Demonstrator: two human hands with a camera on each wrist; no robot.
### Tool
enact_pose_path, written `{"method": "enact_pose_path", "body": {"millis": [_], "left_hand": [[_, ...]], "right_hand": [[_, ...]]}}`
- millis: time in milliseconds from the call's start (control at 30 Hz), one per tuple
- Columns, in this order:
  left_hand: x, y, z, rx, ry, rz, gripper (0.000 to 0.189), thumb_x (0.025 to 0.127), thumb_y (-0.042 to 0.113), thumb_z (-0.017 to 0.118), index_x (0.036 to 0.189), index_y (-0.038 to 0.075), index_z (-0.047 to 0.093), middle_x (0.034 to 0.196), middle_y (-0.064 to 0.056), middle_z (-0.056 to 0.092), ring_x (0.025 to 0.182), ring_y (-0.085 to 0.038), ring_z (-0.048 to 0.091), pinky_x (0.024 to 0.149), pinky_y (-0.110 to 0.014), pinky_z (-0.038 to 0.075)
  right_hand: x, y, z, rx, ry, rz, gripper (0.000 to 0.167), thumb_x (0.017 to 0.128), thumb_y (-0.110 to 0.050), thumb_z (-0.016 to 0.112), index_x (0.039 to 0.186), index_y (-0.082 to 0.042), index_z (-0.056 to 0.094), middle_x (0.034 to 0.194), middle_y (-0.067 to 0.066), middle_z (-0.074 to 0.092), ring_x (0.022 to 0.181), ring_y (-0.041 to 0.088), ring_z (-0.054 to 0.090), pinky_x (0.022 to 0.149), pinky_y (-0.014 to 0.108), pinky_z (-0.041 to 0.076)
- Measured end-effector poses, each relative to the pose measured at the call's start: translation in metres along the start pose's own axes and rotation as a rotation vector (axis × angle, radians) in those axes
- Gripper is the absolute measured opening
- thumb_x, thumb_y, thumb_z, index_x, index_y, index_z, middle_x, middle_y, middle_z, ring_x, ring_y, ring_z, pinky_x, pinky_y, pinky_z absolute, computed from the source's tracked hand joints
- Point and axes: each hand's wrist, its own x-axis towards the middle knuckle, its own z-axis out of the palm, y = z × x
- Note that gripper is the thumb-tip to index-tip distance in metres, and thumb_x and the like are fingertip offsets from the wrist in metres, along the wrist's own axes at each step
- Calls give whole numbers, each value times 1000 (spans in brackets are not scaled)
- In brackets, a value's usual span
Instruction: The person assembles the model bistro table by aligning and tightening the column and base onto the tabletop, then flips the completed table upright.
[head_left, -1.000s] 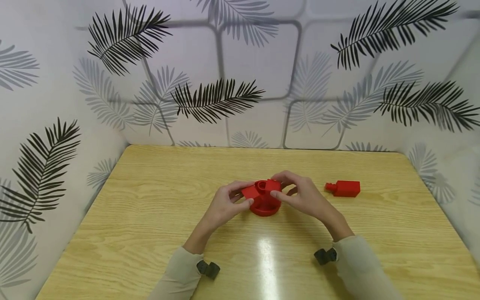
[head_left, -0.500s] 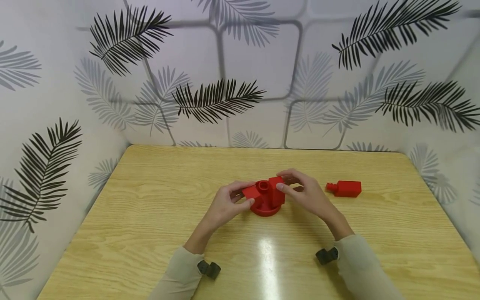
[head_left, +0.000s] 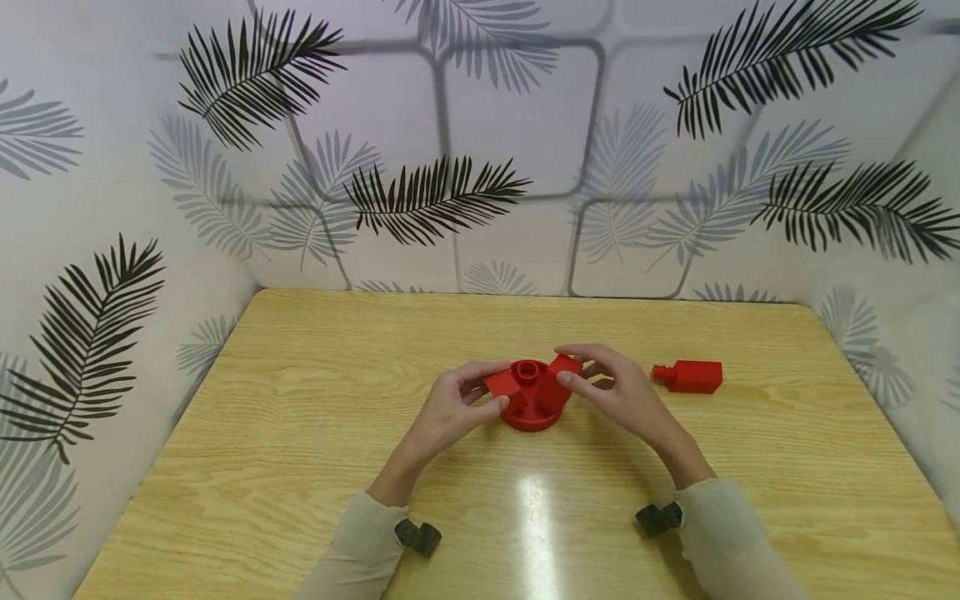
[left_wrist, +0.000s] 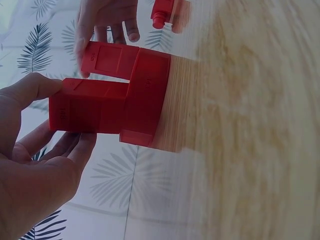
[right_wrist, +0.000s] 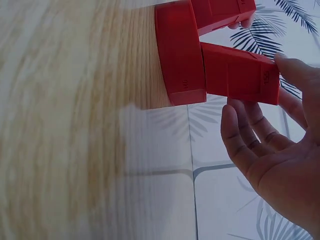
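Note:
A round red base (head_left: 531,422) with a raised ring in its middle stands on the wooden table. On its left side a red rectangular block (left_wrist: 90,105) stands in the base, and my left hand (head_left: 452,408) pinches its top end between thumb and fingers. A second red block (right_wrist: 242,74), marked with small raised figures, stands at the base's right side and leans outward. My right hand (head_left: 611,389) holds that block by its upper end, thumb on the near face. In the right wrist view its lower end meets the base's rim.
A third red block (head_left: 696,377) with a narrow stepped neck lies on its side to the right of my right hand. The wooden table (head_left: 337,350) meets a leaf-patterned backdrop (head_left: 510,242) at its back and sides.
The right block has gone from over the base's middle to upright at the right side, then tipped outward, my right hand moving right with it. My left hand stays put.

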Motion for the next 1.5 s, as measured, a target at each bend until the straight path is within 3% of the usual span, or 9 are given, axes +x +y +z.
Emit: {"method": "enact_pose_path", "body": {"millis": [400,733,1000,1167,1367,1500], "left_hand": [[0,-1,1,-21,-7,-6,46,92,-3,70,137,-7,60,133,-18,61,126,-31,60,107,-38,50],[-1,-2,0,-13,-4,1,47,91,-2,70,137,-7,61,133,-18,61,124,-31,61,106,-39,51],[0,-2,-1,-8,-9,4,47,91,-2,70,137,-7,61,133,-18,61,124,-30,61,107,-39,50],[-1,-2,-1,-1,-15,-1,47,92,-1,70,137,-7,60,134,-18,61,124,-31,61,107,-39,50],[0,-4,-1,-8,-14,-1,47,91,-3,70,137,-6,61,134,-17,61,123,-29,61,107,-36,51],[0,-5,-1,-1,-20,10,47,91,-3,70,137,-6,60,134,-17,61,121,-29,61,107,-38,50]], "right_hand": [[-13,-3,-6,50,-5,47,48,92,-24,80,135,-12,62,127,5,65,110,26,67,93,38,60],[-15,-4,4,59,75,40,39,87,-23,86,115,-13,61,111,3,71,100,21,70,86,31,62],[-16,-4,11,74,117,25,39,85,-19,87,110,-10,58,109,5,70,100,21,69,85,31,62],[-18,-6,14,49,133,21,40,85,-19,87,110,-7,57,106,7,70,94,23,70,82,34,63],[-18,-18,15,12,141,54,39,86,-11,85,112,-1,57,106,15,70,93,30,68,84,49,62],[-16,-8,16,10,144,40,41,85,-19,86,111,-6,57,104,10,70,92,25,69,84,46,63]]}}
